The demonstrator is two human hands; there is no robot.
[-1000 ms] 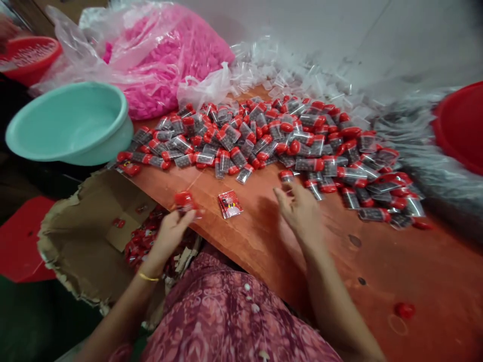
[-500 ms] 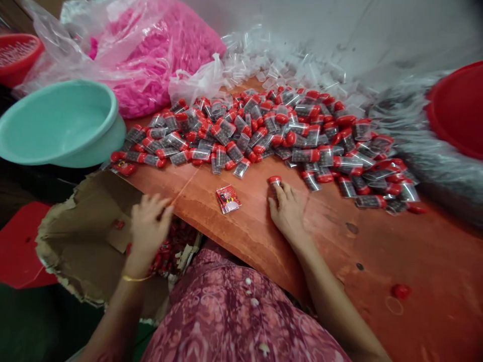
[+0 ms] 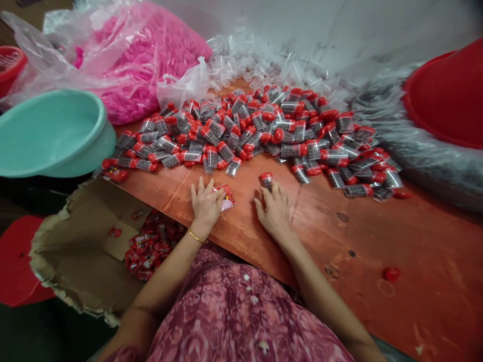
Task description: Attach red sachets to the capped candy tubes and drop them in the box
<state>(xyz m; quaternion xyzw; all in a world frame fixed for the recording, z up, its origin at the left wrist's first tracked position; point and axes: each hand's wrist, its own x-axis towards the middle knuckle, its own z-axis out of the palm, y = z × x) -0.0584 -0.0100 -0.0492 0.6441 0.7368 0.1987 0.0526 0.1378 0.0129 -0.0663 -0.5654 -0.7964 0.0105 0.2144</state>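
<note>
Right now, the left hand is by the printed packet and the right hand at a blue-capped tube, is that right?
Not quite: the head view shows a red cap. The left hand is by the printed packet, the right hand at the tube.

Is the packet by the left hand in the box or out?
Out: the red packet lies on the tabletop by the left hand.

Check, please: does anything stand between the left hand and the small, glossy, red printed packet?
Nothing visible does. The left hand partly covers the packet in this view; touch is unclear. The clear, red-capped plastic tube is farther right, at the right hand.
</note>
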